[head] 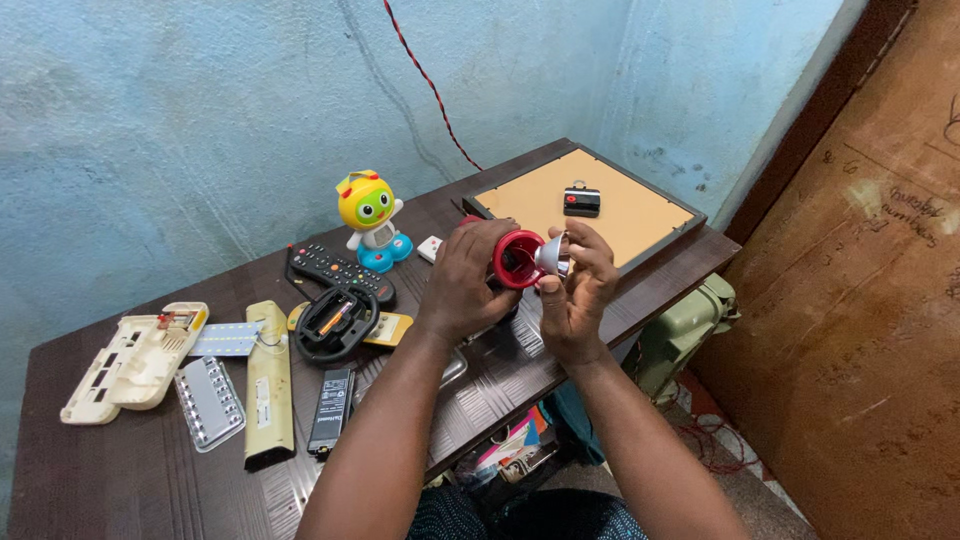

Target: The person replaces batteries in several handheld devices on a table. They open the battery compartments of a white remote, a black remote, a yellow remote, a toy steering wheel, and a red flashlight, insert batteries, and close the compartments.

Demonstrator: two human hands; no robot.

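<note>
Hands raised above the surface's (150, 470) near edge: left hand (468, 283) grips the red torch head (515, 258), right hand (580, 290) pinches the silver reflector cone (551, 254) at its mouth; best seat it square, unforced, keep housing steady.

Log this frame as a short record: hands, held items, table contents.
left hand: grips red round housing
right hand: holds silver cone reflector at the housing's open end
surface: dark wooden table
left of hands: yellow toy robot, black remote, cream lamp casing, LED strip panel
behind hands: framed board with small black clock module
</note>
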